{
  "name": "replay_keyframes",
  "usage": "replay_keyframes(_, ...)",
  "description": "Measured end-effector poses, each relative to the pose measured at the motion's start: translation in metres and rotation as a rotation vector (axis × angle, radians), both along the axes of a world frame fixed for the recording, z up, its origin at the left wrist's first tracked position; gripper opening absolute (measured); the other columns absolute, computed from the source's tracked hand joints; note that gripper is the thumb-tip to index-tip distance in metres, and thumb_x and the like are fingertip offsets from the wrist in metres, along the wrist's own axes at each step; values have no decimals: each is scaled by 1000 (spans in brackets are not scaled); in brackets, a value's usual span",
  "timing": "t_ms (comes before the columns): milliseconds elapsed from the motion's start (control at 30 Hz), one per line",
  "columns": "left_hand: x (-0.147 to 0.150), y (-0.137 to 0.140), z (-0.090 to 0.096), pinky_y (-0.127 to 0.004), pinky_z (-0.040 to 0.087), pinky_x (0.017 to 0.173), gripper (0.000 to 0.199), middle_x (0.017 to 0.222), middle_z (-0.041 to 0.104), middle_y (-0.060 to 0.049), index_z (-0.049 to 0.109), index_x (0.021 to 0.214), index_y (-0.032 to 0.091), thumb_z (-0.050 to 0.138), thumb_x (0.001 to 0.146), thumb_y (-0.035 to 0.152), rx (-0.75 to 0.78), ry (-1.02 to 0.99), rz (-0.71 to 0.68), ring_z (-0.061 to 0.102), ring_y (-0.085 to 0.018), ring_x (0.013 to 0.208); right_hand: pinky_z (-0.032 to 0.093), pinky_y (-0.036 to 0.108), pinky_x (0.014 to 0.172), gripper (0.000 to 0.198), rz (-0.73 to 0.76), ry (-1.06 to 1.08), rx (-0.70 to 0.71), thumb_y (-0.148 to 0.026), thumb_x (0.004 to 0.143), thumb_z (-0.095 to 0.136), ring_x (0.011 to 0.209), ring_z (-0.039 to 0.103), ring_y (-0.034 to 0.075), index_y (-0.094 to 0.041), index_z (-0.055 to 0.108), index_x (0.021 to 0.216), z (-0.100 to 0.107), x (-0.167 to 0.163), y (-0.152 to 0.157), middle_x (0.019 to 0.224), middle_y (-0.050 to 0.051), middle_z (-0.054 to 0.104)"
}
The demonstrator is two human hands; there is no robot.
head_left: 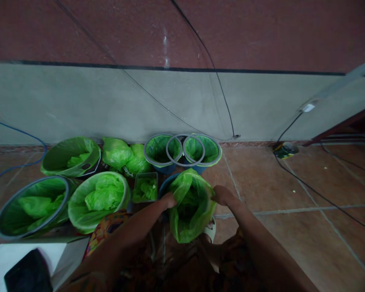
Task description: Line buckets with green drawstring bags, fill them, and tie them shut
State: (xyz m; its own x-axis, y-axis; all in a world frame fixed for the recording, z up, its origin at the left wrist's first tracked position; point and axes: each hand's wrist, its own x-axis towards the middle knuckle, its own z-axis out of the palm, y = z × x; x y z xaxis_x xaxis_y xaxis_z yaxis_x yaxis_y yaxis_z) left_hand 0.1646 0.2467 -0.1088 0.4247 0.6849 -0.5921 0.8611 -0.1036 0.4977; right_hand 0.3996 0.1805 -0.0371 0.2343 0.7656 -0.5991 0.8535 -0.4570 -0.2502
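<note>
A translucent green plastic bag stands with its mouth spread wide in front of me, partly over a blue bin. My left hand pinches the bag's rim on the left. On the opposite side my right hand grips the rim. Darker green contents show inside the bag, too dim to name. Just behind it, two lined blue bins stand against the wall, with loose grey rings lying over their tops.
Several green-lined bins, among them a white-rimmed bin, stand to the left. Two tied green bags lean by the wall. A black phone-like object lies on a white surface at lower left. Black cable crosses the tiled floor at right, near a can.
</note>
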Motion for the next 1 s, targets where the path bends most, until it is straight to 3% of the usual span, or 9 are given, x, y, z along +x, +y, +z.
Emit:
replay_keyframes(100, 3, 12, 13, -27, 49, 63, 8, 78, 71, -14, 71, 76, 7, 66, 72, 12, 46, 90, -31, 68, -24, 77, 49, 33, 72, 10, 68, -18, -17, -10, 73, 61, 92, 68, 33, -9, 70, 68, 10, 4, 2, 85, 20, 72)
replay_keyframes(200, 0, 29, 38, -32, 50, 71, 16, 88, 72, -17, 72, 84, 9, 58, 78, 14, 138, 123, -61, 68, -28, 86, 47, 26, 63, 16, 98, 88, 8, -14, 76, 55, 73, 67, 21, -12, 68, 67, 21, 9, 1, 75, 12, 70)
replay_keyframes(367, -25, 56, 85, -29, 48, 74, 25, 87, 73, -10, 73, 88, 15, 49, 83, 20, 327, 108, -105, 68, -23, 85, 45, 23, 53, 20, -166, 556, 205, -31, 81, 53, 53, 56, 12, -16, 66, 78, 29, 19, -3, 64, 2, 63)
replay_keyframes(567, -41, 66, 103, -27, 46, 71, 25, 87, 73, -10, 75, 85, 15, 51, 84, 22, 364, 177, -96, 67, -21, 82, 37, 22, 57, 16, -82, 203, 343, -17, 74, 55, 63, 55, 13, -16, 64, 62, 27, 24, 1, 64, 3, 64)
replay_keyframes(667, -42, 70, 105, -27, 46, 74, 27, 80, 73, -8, 76, 76, 16, 51, 85, 23, 386, 91, -74, 66, -19, 79, 34, 24, 54, 24, -127, 268, 399, -22, 80, 51, 57, 52, 12, -16, 61, 59, 25, 23, 1, 57, 1, 59)
replay_keyframes(733, -44, 72, 111, -28, 46, 75, 26, 73, 71, -6, 76, 72, 16, 53, 83, 23, 379, -35, -3, 64, -18, 75, 36, 25, 54, 27, -223, 394, 484, -30, 82, 54, 54, 51, 12, -17, 62, 60, 28, 19, 1, 54, -1, 57)
replay_keyframes(800, -45, 72, 120, -29, 46, 77, 22, 71, 70, -4, 75, 71, 16, 58, 81, 27, 323, -302, 99, 63, -18, 75, 41, 26, 59, 26, -361, 554, 657, -39, 80, 60, 59, 54, 13, -17, 67, 67, 37, 11, 3, 61, 0, 62)
replay_keyframes(900, -40, 64, 138, -31, 45, 91, 19, 99, 73, -6, 76, 73, 17, 70, 76, 34, 130, -894, 218, 64, -20, 98, 49, 31, 81, 22, -445, 793, 979, -42, 76, 70, 91, 63, 19, -20, 73, 76, 58, -6, 7, 97, 5, 71)
replay_keyframes(1000, -27, 51, 149, -36, 39, 103, 20, 124, 67, -10, 78, 83, 18, 75, 75, 36, -152, -1267, 240, 55, -26, 122, 44, 38, 99, 16, -446, 1081, 1075, -40, 78, 73, 113, 60, 21, -26, 75, 84, 76, -22, 12, 117, 4, 69)
